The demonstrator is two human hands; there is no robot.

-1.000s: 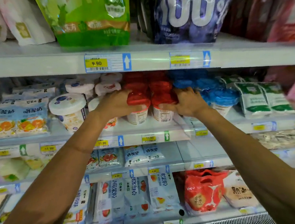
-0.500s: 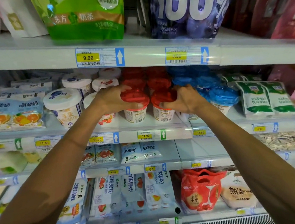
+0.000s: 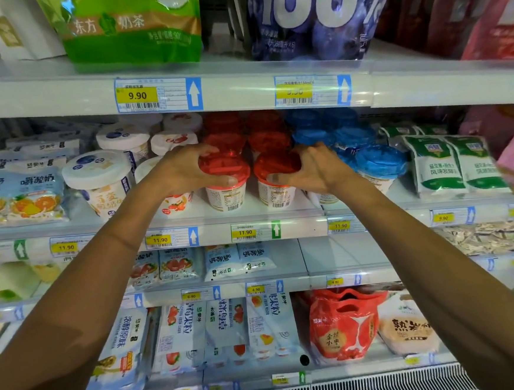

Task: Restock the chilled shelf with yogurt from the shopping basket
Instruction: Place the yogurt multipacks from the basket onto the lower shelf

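Both hands are up at the chilled shelf (image 3: 300,213), one cup apiece.

Left hand (image 3: 183,171): fingers curl over the domed lid of the left red-lidded cup (image 3: 226,194), thumb tip pressed to the lid's rim at the front. The cup body shows below the thumb, standing upright on the shelf.

Right hand (image 3: 315,168): fingers bend round the far side of the right red-lidded cup (image 3: 275,195), thumb on the front rim. Also upright. Whether either cup bears its full weight on the shelf I cannot tell.

The two cups stand just beside each other between the two thumbs. More red-lidded cups (image 3: 225,142) are stacked beyond the fingertips. White-lidded tubs (image 3: 97,173) sit outside the left knuckles, blue-lidded cups (image 3: 380,162) outside the right knuckles, close. The shopping basket is not in view.

Handling, as a judgement: small single-serve cups, light, one hand each is plenty. Walls look like thin plastic and would dent under a hard squeeze. The clear red dome is probably a snap-on cover, so lifting by the dome alone risks popping it off. The better hold is thumb and fingers at the rim where the lid meets the cup, or round the body just under it. Chilled stock may sweat and turn slick. Tall for their base, so a nudge from the knuckles could topple the neighbours.
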